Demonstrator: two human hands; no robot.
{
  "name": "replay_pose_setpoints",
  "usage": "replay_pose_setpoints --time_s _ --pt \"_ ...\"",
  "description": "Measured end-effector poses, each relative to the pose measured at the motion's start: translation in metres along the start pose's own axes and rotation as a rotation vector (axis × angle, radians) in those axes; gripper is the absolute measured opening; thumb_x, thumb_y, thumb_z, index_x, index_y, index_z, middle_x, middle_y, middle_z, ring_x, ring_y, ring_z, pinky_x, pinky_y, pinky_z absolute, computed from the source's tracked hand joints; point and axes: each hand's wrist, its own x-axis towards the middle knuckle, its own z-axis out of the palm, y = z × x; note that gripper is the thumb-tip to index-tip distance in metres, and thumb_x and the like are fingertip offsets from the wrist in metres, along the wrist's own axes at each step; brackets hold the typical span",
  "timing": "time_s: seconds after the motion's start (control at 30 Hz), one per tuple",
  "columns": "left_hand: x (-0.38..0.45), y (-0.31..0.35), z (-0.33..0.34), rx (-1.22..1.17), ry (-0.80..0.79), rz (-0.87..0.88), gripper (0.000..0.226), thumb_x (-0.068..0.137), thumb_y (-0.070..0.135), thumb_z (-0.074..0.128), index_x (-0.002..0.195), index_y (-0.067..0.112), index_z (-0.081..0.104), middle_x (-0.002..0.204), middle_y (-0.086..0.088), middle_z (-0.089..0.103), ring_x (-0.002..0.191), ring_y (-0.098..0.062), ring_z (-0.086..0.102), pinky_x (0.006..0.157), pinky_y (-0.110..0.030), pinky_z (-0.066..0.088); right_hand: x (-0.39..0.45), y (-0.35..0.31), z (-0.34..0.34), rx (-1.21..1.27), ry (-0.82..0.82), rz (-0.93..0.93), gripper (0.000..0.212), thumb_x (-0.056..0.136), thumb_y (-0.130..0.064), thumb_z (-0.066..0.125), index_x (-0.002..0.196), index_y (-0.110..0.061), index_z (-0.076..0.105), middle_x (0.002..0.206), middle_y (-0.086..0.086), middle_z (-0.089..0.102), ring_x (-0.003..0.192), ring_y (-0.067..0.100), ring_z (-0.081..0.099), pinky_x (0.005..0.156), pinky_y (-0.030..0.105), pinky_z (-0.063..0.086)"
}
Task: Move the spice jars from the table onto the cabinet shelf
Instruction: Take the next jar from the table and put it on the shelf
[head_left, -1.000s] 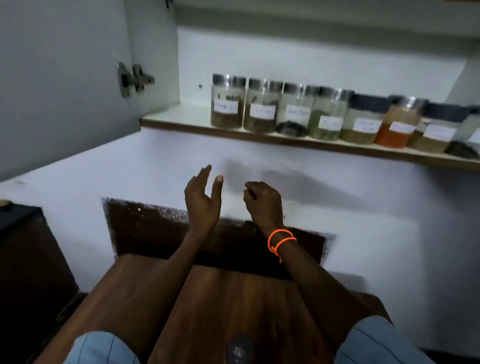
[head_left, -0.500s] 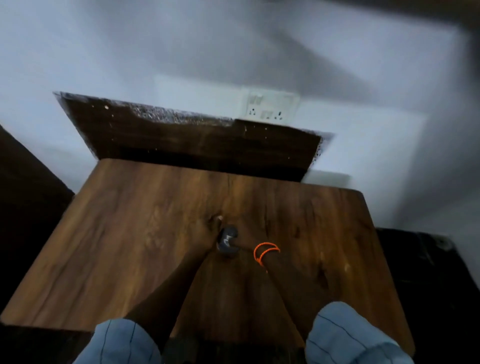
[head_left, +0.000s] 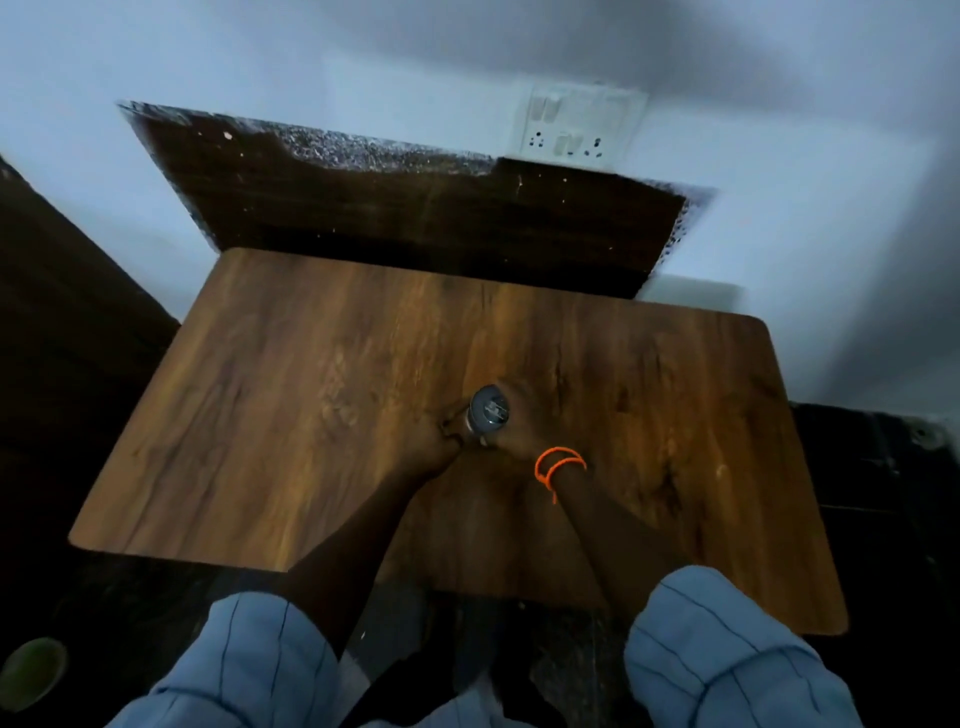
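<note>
A single spice jar (head_left: 488, 414) with a grey metal lid stands on the wooden table (head_left: 291, 415), seen from above near its middle. My left hand (head_left: 441, 441) wraps the jar from the left and my right hand (head_left: 519, 439), with orange bands at the wrist, wraps it from the right. Both hands touch the jar's sides. The jar's body is mostly hidden by my fingers. The cabinet shelf is out of view.
A white wall with a switch and socket plate (head_left: 576, 124) rises behind the table. A dark wooden panel (head_left: 415, 208) sits between wall and table. Dark furniture (head_left: 62, 312) flanks the left; a dark surface (head_left: 883, 493) lies to the right.
The view has dropped from the shelf of jars down to the table. My hands went from raised and empty in front of the wall to closed around the jar on the table.
</note>
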Motion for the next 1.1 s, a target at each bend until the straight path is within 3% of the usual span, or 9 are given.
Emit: replay_pose_setpoints --time_s 0.1,0.27,0.37,0.47,0.57,0.63,0.8,0.93,1.1 --pt "-0.013 0.036 -0.008 -0.045 -0.068 0.049 0.062 0.089 0.023 0.077 0.146 0.02 0.052 0.135 0.006 0.06 0.126 -0.011 0.058 0.104 -0.029 0.045 -0.008 -0.01 -0.031 0.147 0.135 0.037 0.09 0.045 -0.057 0.086 0.123 -0.018 0.065 0.118 0.004 0.067 0.107 0.021 0.065 0.093 0.039 0.055" --pt "-0.01 0.097 -0.01 -0.218 0.01 0.163 0.082 0.074 0.063 0.08 0.141 0.021 0.055 0.137 0.008 0.062 0.121 -0.003 0.061 0.106 -0.032 0.051 -0.012 -0.043 -0.109 0.266 0.123 0.102 0.071 0.06 -0.06 0.09 0.11 -0.022 0.058 0.104 -0.001 0.067 0.095 0.017 0.067 0.087 0.035 0.056" --pt "-0.009 0.146 -0.025 -0.28 0.019 0.176 0.063 0.084 0.044 0.079 0.138 0.02 0.056 0.134 0.005 0.063 0.119 -0.004 0.062 0.109 -0.034 0.049 -0.011 -0.064 -0.151 0.278 0.218 0.072 0.083 0.046 -0.076 0.084 0.099 -0.014 0.068 0.09 -0.005 0.068 0.083 0.013 0.067 0.071 0.031 0.054" --pt "-0.003 0.182 -0.056 -0.234 0.057 0.241 0.043 0.091 0.025 0.077 0.128 0.011 0.062 0.119 0.004 0.066 0.101 -0.001 0.062 0.093 -0.002 0.043 -0.017 -0.091 -0.19 0.543 0.304 -0.033 0.056 0.072 -0.054 0.087 0.098 -0.006 0.074 0.086 -0.001 0.069 0.075 0.007 0.063 0.068 0.027 0.047" --pt "0.0 0.212 -0.088 -0.451 0.059 0.275 0.045 0.091 0.026 0.077 0.132 0.013 0.065 0.12 -0.002 0.074 0.105 -0.013 0.071 0.099 -0.026 0.055 -0.033 -0.115 -0.226 0.776 0.177 -0.162 0.039 0.089 -0.028 0.079 0.124 -0.012 0.069 0.104 0.0 0.072 0.089 0.01 0.068 0.074 0.03 0.052" --pt "-0.001 0.229 -0.104 -0.567 0.099 0.322 0.032 0.094 0.015 0.072 0.127 0.014 0.07 0.117 -0.007 0.076 0.109 -0.023 0.072 0.097 -0.038 0.058 -0.039 -0.122 -0.246 0.81 0.052 -0.273 0.053 0.091 -0.014 0.076 0.141 -0.021 0.058 0.12 -0.001 0.071 0.106 0.015 0.069 0.079 0.036 0.057" --pt "-0.002 0.267 -0.14 -0.682 0.158 0.387 0.013 0.098 0.011 0.063 0.104 0.008 0.074 0.097 -0.003 0.077 0.093 -0.017 0.071 0.078 -0.031 0.055 -0.057 -0.144 -0.278 0.759 -0.127 -0.528 0.101 0.08 0.016 0.074 0.158 -0.033 0.032 0.149 0.015 0.052 0.129 0.032 0.061 0.097 0.045 0.056" --pt "-0.004 0.293 -0.163 -0.764 0.114 0.481 0.037 0.09 0.025 0.07 0.124 0.013 0.072 0.122 -0.019 0.072 0.11 -0.03 0.069 0.09 -0.042 0.056 -0.072 -0.17 -0.302 0.682 -0.104 -0.63 0.113 0.074 0.018 0.079 0.158 -0.039 0.029 0.153 0.009 0.048 0.131 0.033 0.06 0.106 0.052 0.051" --pt "-0.006 0.32 -0.189 -0.787 0.13 0.56 0.058 0.084 0.031 0.071 0.138 0.011 0.063 0.127 -0.013 0.071 0.12 -0.033 0.066 0.097 -0.045 0.055 -0.081 -0.199 -0.328 0.642 -0.048 -0.724 0.113 0.072 0.014 0.084 0.156 -0.042 0.033 0.154 0.003 0.047 0.132 0.031 0.059 0.104 0.057 0.052"
